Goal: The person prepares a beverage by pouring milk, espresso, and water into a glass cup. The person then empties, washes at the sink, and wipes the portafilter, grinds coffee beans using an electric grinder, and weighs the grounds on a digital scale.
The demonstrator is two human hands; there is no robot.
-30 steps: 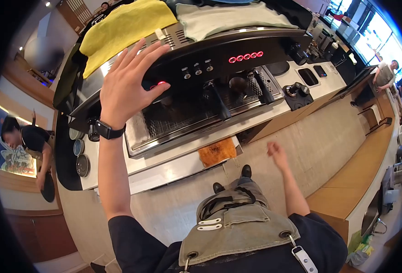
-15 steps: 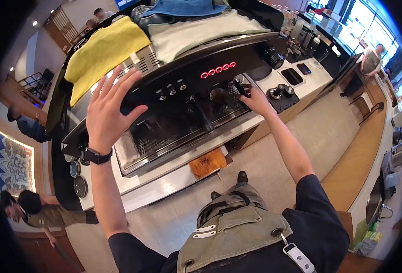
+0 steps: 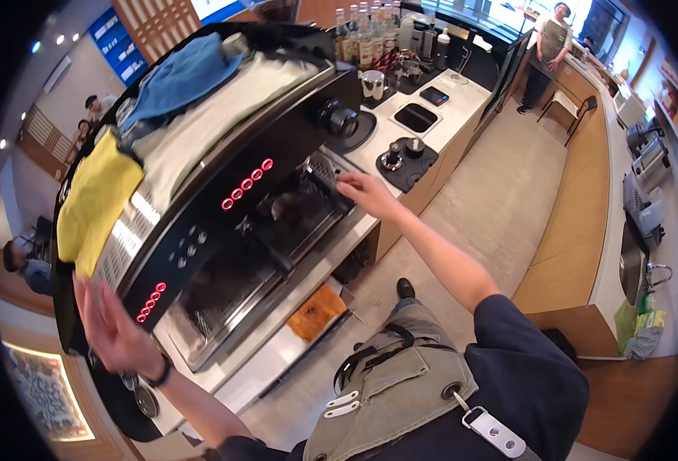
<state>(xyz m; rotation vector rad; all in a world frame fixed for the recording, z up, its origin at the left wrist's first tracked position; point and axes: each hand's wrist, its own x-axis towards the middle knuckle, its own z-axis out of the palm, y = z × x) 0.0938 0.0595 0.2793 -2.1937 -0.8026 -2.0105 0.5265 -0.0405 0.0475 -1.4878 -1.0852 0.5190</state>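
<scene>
From my end, the right hand (image 3: 367, 194) sits a little above the centre of the frame, beside the right portafilter handle (image 3: 323, 187) on the espresso machine (image 3: 208, 207). Its fingers are bent and gathered, with the tips at the black handle; I can't tell from this angle whether they pinch it or only rest against it. The left hand (image 3: 120, 334), at the lower left by the machine's end, is blurred, its fingers raised and loosely spread, with nothing visible in it. I can't tell whether it touches the casing.

For good control of that handle, I'd judge a full wrap of the fingers around the grip better than a fingertip hold, with the wrist in line with the forearm. I'd favour the black grip over the metal near the machine; the lit red buttons (image 3: 247, 184) suggest power, so heat is likely there. A second portafilter handle (image 3: 268, 250) juts out near mid-frame, so I'd leave it room. I'd also mind the elbow's swing past the tamping mat (image 3: 409, 175), which lies just right of the hand on the white tabletop (image 3: 462, 94). A flat left palm would probably steady things best.
</scene>
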